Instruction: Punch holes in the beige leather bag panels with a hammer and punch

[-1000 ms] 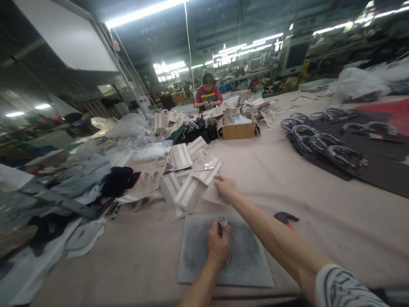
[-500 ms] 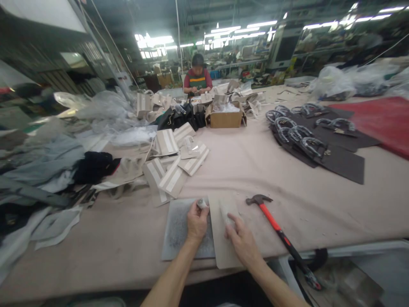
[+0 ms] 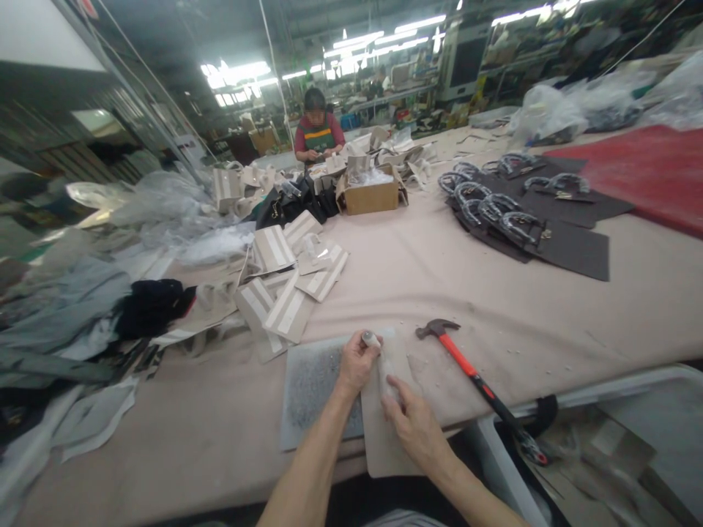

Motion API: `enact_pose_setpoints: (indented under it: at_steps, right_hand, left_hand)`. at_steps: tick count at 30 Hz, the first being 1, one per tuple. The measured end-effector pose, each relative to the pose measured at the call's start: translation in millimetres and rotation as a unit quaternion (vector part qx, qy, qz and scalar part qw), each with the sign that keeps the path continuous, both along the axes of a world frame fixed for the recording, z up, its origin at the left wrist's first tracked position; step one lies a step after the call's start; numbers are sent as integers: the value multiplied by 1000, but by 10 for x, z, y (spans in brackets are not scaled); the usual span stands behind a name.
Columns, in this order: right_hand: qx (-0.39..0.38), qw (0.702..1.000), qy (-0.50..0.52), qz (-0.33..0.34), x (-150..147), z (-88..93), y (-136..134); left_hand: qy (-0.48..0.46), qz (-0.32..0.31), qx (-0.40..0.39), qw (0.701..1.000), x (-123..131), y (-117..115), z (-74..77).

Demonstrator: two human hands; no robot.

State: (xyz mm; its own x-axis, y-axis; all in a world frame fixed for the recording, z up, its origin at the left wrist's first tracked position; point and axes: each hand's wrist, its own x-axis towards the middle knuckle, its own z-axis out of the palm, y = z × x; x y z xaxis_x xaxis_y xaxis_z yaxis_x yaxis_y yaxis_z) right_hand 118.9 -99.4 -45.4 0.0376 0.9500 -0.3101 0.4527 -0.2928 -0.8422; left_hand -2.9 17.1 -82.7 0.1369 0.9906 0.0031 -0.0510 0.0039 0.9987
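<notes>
Beyond the left hand, a cardboard box holds plastic.

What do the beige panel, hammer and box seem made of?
Beige panel: leather or coated fabric, perhaps; flat, matte, texture unclear.
Hammer: head likely metal, dull dark grey; grip perhaps rubber or plastic, bright red and black.
Box: probably cardboard; brown, matte, flaps folded.

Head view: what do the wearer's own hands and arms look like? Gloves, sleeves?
Left hand and right hand: no gloves, no wristwatch visible. Both forearms are uncovered up to the frame edge, no sleeve showing. Between them, a sliver of greyish clothing.
</notes>
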Motion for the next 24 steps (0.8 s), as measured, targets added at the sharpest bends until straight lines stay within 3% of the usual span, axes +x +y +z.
enact_pose_setpoints:
  at_steps: [5, 7, 9, 12, 16, 18, 20, 22, 24]
  right_hand:
    - [70, 993, -83, -51, 382, -46, 65]
    - [120, 970, -198, -71, 648, -99, 110]
    - [147, 929, -332, -76, 920, -164, 141]
    - [116, 878, -461, -59, 1232, -263, 143]
    - [66, 867, -495, -10, 1392, -331, 144]
    - [38, 881, -471, -7, 1403, -299, 186]
    - [-10, 918, -395, -28, 1389, -219, 253]
    - [-85, 971, -212, -66, 1349, -112, 322]
    - [-154, 984, -1, -91, 1274, 4, 369]
  left_hand:
    - [-19, 3, -12, 1000, -17, -19, -67]
    - [-19, 5, -13, 1000, -15, -20, -60]
    - [-9, 5, -10, 1000, -8, -19, -51]
    - [10, 1, -2, 1000, -2, -19, -53]
    - [34, 0, 9, 999, 1, -17, -70]
    - [46, -7, 14, 999, 2, -11, -66]
    - [62, -21, 22, 998, 2, -3, -46]
    - [87, -36, 40, 995, 3, 0, -17]
    - [118, -45, 70, 989, 5, -6, 12]
